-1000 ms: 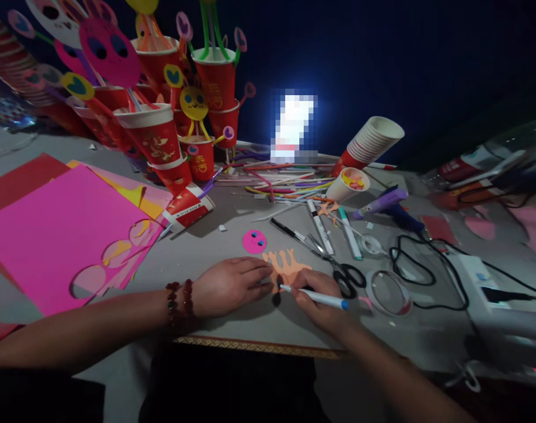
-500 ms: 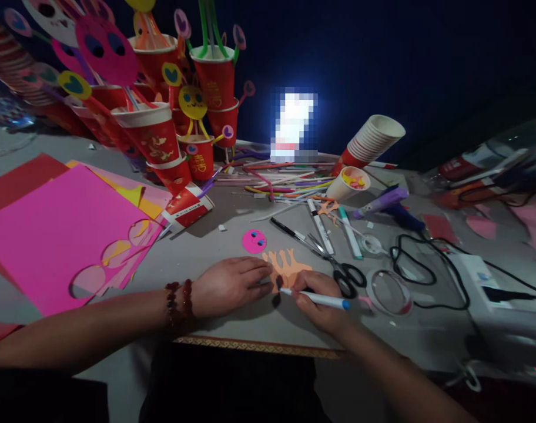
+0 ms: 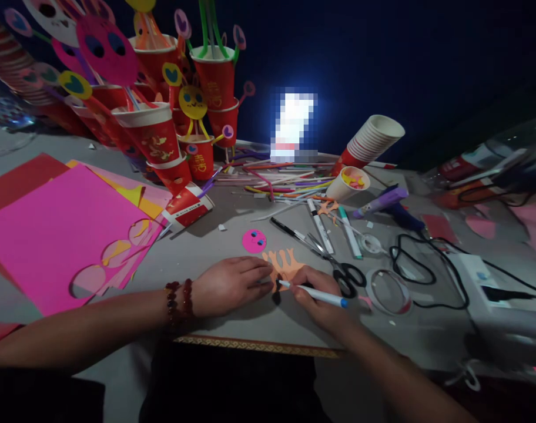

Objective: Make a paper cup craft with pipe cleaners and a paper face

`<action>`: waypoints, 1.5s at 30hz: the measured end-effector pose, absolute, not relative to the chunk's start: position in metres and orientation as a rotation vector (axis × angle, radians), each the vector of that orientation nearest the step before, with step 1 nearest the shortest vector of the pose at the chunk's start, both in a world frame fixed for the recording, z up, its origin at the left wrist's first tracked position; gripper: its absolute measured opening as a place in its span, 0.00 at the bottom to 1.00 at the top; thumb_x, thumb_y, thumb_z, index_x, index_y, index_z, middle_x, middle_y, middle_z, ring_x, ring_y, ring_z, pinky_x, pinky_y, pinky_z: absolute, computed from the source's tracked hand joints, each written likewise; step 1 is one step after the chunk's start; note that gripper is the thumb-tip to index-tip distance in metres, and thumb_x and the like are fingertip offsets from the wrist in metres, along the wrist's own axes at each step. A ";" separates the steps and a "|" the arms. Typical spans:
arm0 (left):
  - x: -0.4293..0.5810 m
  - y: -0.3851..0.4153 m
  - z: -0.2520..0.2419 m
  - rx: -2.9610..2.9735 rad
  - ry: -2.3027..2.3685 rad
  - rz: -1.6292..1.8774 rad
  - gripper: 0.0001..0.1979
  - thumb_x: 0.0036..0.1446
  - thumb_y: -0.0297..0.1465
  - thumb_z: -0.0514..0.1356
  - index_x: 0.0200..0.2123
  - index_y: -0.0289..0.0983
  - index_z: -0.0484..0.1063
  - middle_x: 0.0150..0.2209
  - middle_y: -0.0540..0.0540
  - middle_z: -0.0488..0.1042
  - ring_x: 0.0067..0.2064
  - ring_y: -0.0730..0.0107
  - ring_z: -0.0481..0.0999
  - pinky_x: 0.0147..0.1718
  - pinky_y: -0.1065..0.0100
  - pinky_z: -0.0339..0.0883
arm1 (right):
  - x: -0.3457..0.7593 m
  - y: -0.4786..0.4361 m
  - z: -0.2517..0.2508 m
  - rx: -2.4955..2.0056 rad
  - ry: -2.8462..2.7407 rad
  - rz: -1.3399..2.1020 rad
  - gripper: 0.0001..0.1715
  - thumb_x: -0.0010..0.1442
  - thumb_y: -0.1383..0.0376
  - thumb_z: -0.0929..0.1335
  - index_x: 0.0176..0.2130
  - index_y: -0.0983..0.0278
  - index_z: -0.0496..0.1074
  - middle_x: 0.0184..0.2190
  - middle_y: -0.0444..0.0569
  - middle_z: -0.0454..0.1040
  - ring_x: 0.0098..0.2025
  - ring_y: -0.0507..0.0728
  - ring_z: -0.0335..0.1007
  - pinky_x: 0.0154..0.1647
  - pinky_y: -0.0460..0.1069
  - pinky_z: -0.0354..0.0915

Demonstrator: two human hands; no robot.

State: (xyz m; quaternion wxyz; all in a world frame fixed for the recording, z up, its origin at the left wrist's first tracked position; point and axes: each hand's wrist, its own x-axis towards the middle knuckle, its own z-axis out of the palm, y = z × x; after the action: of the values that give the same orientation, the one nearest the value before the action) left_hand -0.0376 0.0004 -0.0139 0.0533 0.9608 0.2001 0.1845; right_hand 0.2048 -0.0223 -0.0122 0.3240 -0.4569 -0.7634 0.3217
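Observation:
My right hand [image 3: 318,294] grips a white marker with a blue end [image 3: 325,295], its tip resting on an orange paper cutout [image 3: 290,264]. The cutout has several wavy strips along its far edge. Lying flat, my left hand [image 3: 233,286] presses its fingertips on the cutout's left edge; beaded bracelets circle that wrist. Just beyond the fingers is a pink paper circle [image 3: 254,241] with a drawn face. Black-handled scissors [image 3: 348,277] lie to the right of the cutout, beside a black pen [image 3: 288,228] and capped markers [image 3: 321,228].
Pink paper sheets [image 3: 52,229] spread at the left. Red paper cups with straw figures [image 3: 153,135] stand behind them. Loose straws [image 3: 290,182], a stack of cups [image 3: 369,144] and a cup of scraps [image 3: 349,183] sit at the back. A tape roll [image 3: 389,291] and black cable [image 3: 453,302] lie right.
The marker tip has shifted slightly up on the orange cutout, and my right hand has moved a little with it. My left hand stays in place.

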 end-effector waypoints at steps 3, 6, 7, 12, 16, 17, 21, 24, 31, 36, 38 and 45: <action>-0.037 0.000 -0.014 2.928 0.616 0.577 0.11 0.68 0.29 0.53 0.46 0.35 0.74 0.52 0.43 0.75 0.55 0.60 0.72 0.54 0.60 0.71 | 0.206 -0.022 -0.013 -1.199 -2.034 0.833 0.08 0.59 0.66 0.64 0.27 0.61 0.67 0.21 0.41 0.69 0.23 0.52 0.64 0.26 0.46 0.58; -0.038 0.000 -0.015 2.928 0.609 0.584 0.11 0.68 0.30 0.53 0.46 0.35 0.74 0.52 0.42 0.75 0.56 0.60 0.71 0.54 0.60 0.70 | 0.205 -0.022 -0.013 -1.183 -2.056 0.817 0.08 0.56 0.68 0.64 0.25 0.61 0.65 0.20 0.41 0.68 0.23 0.52 0.64 0.26 0.46 0.58; -0.038 0.000 -0.015 2.926 0.605 0.577 0.11 0.68 0.30 0.53 0.47 0.35 0.74 0.52 0.42 0.74 0.56 0.60 0.71 0.55 0.60 0.70 | 0.205 -0.022 -0.013 -1.180 -2.055 0.813 0.08 0.55 0.68 0.64 0.25 0.61 0.65 0.20 0.41 0.68 0.22 0.52 0.64 0.26 0.46 0.58; -0.038 0.000 -0.016 2.931 0.609 0.556 0.10 0.68 0.30 0.54 0.47 0.36 0.74 0.53 0.43 0.74 0.57 0.61 0.71 0.55 0.61 0.69 | 0.204 -0.022 -0.012 -1.200 -2.012 0.836 0.09 0.58 0.66 0.64 0.26 0.61 0.66 0.21 0.41 0.68 0.23 0.52 0.64 0.26 0.46 0.58; -0.037 0.001 -0.014 2.940 0.600 0.599 0.10 0.67 0.29 0.54 0.46 0.35 0.74 0.51 0.43 0.75 0.55 0.60 0.72 0.54 0.60 0.71 | 0.204 -0.021 -0.010 -1.170 -2.025 0.821 0.08 0.55 0.68 0.64 0.24 0.61 0.65 0.19 0.40 0.67 0.22 0.51 0.63 0.26 0.46 0.57; -0.037 0.001 -0.014 2.941 0.604 0.605 0.10 0.67 0.29 0.54 0.46 0.35 0.74 0.51 0.43 0.75 0.54 0.60 0.72 0.53 0.60 0.71 | 0.203 -0.021 -0.010 -1.162 -2.032 0.819 0.08 0.54 0.69 0.63 0.24 0.61 0.65 0.19 0.40 0.68 0.22 0.51 0.63 0.26 0.46 0.58; -0.037 0.000 -0.015 2.946 0.613 0.587 0.10 0.68 0.29 0.54 0.46 0.35 0.74 0.52 0.43 0.75 0.55 0.60 0.72 0.54 0.61 0.70 | 0.203 -0.021 -0.009 -1.161 -2.028 0.816 0.08 0.53 0.70 0.63 0.24 0.61 0.65 0.19 0.41 0.69 0.22 0.52 0.64 0.26 0.46 0.58; -0.038 -0.001 -0.017 2.937 0.625 0.595 0.09 0.67 0.30 0.55 0.46 0.36 0.74 0.53 0.43 0.74 0.56 0.61 0.71 0.55 0.61 0.69 | 0.204 -0.021 -0.010 -1.166 -2.025 0.826 0.08 0.53 0.70 0.64 0.23 0.61 0.65 0.19 0.41 0.69 0.22 0.52 0.64 0.26 0.46 0.58; -0.038 0.000 -0.015 2.937 0.606 0.588 0.11 0.68 0.29 0.54 0.48 0.35 0.73 0.52 0.42 0.75 0.56 0.60 0.71 0.54 0.60 0.70 | 0.204 -0.021 -0.007 -1.147 -1.989 0.867 0.09 0.53 0.70 0.63 0.23 0.61 0.64 0.19 0.41 0.68 0.21 0.52 0.63 0.26 0.47 0.58; -0.039 0.001 -0.013 2.948 0.587 0.537 0.11 0.67 0.29 0.54 0.49 0.36 0.72 0.54 0.42 0.74 0.57 0.60 0.71 0.55 0.61 0.69 | 0.207 -0.024 -0.012 -1.229 -1.789 0.965 0.09 0.58 0.66 0.64 0.26 0.60 0.65 0.20 0.41 0.68 0.22 0.52 0.64 0.24 0.47 0.59; -0.039 0.001 -0.013 2.947 0.580 0.541 0.11 0.67 0.29 0.55 0.50 0.36 0.72 0.54 0.42 0.73 0.57 0.60 0.70 0.55 0.61 0.69 | 0.209 -0.025 -0.014 -1.268 -1.673 1.055 0.06 0.59 0.65 0.65 0.29 0.60 0.65 0.21 0.41 0.69 0.23 0.53 0.66 0.24 0.47 0.61; -0.039 0.000 -0.014 2.952 0.595 0.528 0.11 0.68 0.29 0.54 0.50 0.36 0.72 0.54 0.43 0.74 0.57 0.60 0.71 0.54 0.60 0.71 | 0.215 -0.020 0.004 -1.285 -1.791 1.053 0.07 0.59 0.65 0.66 0.28 0.61 0.67 0.23 0.42 0.70 0.24 0.53 0.65 0.24 0.46 0.60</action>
State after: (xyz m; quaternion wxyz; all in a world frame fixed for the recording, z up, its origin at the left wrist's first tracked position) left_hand -0.0388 0.0004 -0.0144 0.0422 0.9647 0.1945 0.1725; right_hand 0.2146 -0.0198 0.0044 0.3422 -0.4942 -0.6888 0.4052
